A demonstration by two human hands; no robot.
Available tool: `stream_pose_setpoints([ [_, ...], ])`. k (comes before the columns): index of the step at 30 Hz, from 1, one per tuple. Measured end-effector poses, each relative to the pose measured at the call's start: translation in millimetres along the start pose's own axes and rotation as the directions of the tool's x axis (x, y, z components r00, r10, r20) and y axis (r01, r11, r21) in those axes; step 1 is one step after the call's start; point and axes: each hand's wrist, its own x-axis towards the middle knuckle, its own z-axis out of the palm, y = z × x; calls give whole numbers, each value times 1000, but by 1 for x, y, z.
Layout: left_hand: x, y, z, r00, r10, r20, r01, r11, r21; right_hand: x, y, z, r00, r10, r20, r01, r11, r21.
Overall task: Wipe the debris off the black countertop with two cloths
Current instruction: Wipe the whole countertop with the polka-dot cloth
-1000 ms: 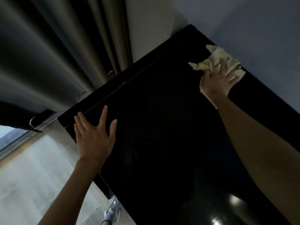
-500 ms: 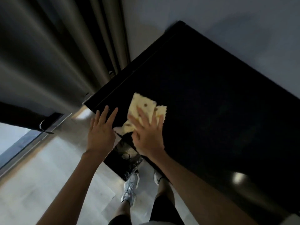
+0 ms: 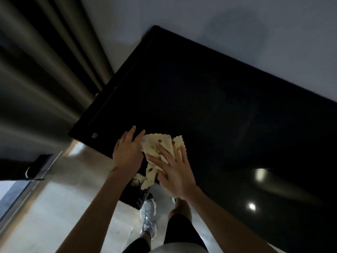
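The glossy black countertop fills the middle and right of the head view. A pale yellow cloth with brown spots lies at the counter's near edge, part of it hanging over. My right hand presses flat on the cloth with fingers spread. My left hand sits just left of the cloth at the edge, fingers straight and together, touching the cloth's side. Only one cloth shows.
Below the counter edge stands a black bin with something pale inside. My legs and a silver shoe stand on the light floor. Grey curtains hang at left, a pale wall behind the counter.
My right hand swept the cloth from the far corner to the near edge, where part of it now hangs over above the bin. My left hand moved in beside it.
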Motion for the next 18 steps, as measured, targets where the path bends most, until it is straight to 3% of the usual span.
stream_pose_setpoints([
  [8, 69, 47, -5, 998, -24, -52, 25, 999, 23, 103, 113, -25, 992, 100, -75, -101, 995, -18],
  [14, 108, 73, 9, 991, 42, -126, -14, 976, 216, 204, 226, -58, 970, 157, -185, -162, 987, -13],
  [18, 114, 74, 17, 986, 57, -159, -11, 961, 275, 249, 278, -80, 951, 259, -167, -258, 966, 28],
])
